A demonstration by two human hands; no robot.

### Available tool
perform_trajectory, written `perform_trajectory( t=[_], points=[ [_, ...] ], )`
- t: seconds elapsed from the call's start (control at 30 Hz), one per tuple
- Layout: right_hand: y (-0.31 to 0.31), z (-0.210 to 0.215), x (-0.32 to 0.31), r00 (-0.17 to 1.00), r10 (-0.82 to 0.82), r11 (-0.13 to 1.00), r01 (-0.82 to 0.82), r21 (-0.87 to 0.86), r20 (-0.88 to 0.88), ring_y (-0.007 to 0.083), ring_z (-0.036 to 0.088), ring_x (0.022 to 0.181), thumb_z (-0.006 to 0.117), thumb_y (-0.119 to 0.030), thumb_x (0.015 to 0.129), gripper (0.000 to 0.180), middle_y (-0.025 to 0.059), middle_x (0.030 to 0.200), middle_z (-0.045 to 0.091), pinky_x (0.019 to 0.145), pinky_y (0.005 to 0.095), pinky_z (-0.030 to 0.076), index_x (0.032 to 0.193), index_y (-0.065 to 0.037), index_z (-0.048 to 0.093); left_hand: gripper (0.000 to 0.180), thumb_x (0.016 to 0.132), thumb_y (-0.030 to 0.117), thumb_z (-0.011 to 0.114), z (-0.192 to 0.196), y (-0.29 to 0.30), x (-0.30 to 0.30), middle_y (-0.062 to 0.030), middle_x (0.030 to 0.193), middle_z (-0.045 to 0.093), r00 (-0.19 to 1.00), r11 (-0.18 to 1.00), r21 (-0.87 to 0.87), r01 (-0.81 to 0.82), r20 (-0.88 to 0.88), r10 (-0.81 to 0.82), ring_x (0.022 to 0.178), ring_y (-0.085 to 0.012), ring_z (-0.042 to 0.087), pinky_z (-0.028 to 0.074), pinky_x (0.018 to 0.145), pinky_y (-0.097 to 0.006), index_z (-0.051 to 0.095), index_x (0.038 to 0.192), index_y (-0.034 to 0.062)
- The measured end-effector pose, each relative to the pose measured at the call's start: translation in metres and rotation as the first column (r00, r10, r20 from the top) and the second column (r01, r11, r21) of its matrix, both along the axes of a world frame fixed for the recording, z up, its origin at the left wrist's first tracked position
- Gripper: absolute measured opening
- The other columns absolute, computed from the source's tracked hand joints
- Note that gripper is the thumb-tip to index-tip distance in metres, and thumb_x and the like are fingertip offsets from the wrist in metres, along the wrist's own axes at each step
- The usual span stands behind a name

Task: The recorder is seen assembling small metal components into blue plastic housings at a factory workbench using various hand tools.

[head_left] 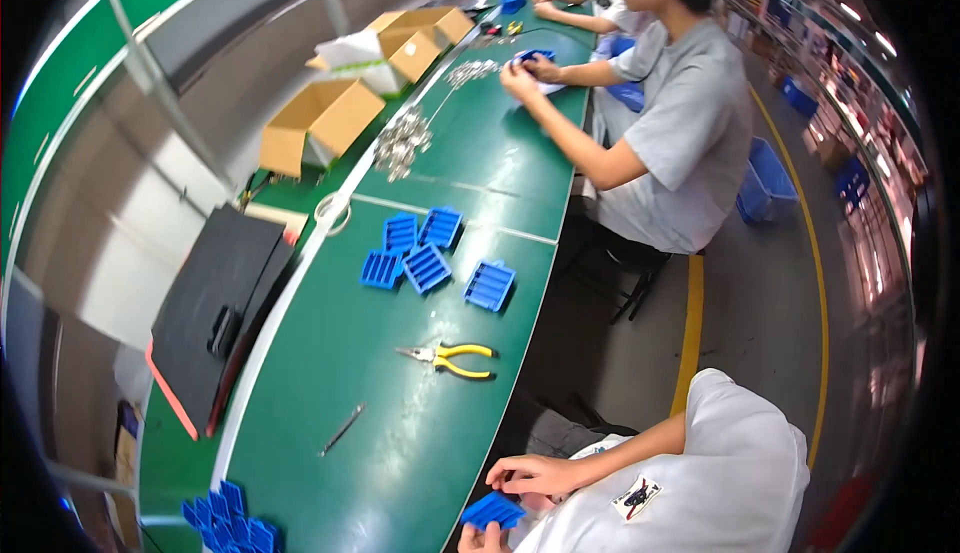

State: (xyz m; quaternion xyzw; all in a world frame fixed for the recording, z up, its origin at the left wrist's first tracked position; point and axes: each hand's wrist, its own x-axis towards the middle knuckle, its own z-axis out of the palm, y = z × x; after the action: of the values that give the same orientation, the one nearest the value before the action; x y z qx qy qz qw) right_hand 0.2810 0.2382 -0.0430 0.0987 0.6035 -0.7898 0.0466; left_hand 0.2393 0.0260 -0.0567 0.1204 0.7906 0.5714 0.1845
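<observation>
Cardbd boxes [345,121] nr blk case [205,288]; blue bin [768,191] on flr [750,323] by yel. line [797,175].

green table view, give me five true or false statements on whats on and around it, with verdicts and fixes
1. The wearer's left hand and right hand are at a blue tray. True.
2. The pliers have red handles. False: the pliers have yellow handles.
3. A thin dark rod lies on the table. True.
4. Only two blue trays lie in the group just beyond the pliers. False: five blue trays lie there.
5. The worker in grey holds a cardboard box. False: the worker holds something blue.
</observation>
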Motion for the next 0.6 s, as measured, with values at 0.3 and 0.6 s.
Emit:
perform_trajectory(
  t=[0.3, 0.6],
  points=[
    [-0.021, -0.047, -0.014, 0.978, 0.148, 0.986, -0.136, 0.093, -0.146, 0.0215, 0.048, 0.113, 0.063, -0.023, 0.087, 0.055, 0.0142, 0.129, 0.045, 0.089, 0.0318, 0.047, 0.133, 0.0, 0.041, 0.03, 0.086, 0.017, 0.063, -0.014, 0.027, -0.008, -0.0165, 0.101, 0.058, 0.922, 0.925, 0.321, -0.205, 0.381, 0.072, 0.094, -0.027, 0.058, 0.048, 0.086, -0.041, 0.055, 0.108, -0.0005],
    [-0.046, -0.055, -0.049, 0.996, -0.008, 0.999, 0.004, -0.048, -0.084, 0.0099, 0.058, 0.074, 0.067, -0.036, 0.085, 0.04, 0.0041, 0.082, 0.065, 0.068, 0.0258, 0.048, 0.094, 0.002, 0.063, 0.031, 0.089, 0.025, 0.059, -0.035, 0.022, -0.014, -0.0249, 0.098, 0.06, 0.999, 0.994, -0.108, 0.008, -0.03, -0.011, 0.089, -0.0366, 0.059, 0.048, 0.076, -0.044, 0.06, 0.105, -0.001]
  ],
)
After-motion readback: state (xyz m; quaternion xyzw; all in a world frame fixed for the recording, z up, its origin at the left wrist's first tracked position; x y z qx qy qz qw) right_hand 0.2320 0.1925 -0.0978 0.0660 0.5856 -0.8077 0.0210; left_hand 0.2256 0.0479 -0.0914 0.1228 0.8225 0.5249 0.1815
